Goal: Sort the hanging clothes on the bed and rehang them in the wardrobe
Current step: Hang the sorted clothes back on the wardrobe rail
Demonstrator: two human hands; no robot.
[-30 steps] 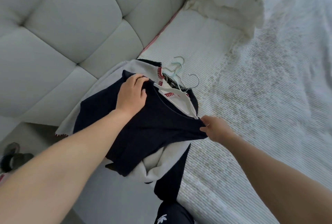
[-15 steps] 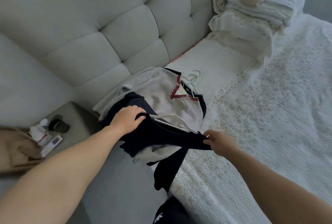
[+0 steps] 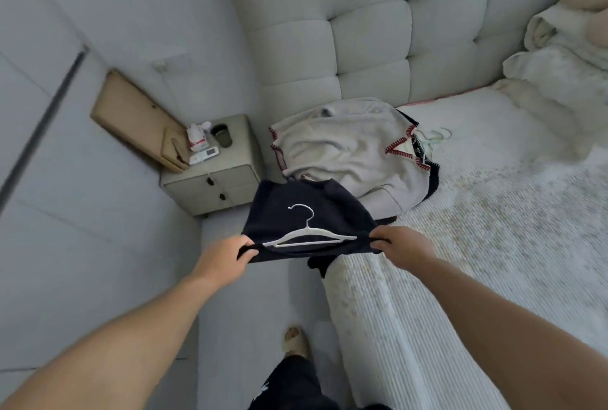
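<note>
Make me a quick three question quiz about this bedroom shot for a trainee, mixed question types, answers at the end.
1. True or false: the dark garment is held by one hand only.
2. Which item lies on the bed against the headboard? A) a grey garment with red stitching B) a yellow towel C) a suitcase
3. Fill in: the white hanger lies on the ____ garment.

Key
1. False: the left hand and the right hand each grip an end.
2. A, the grey garment.
3. dark
</note>
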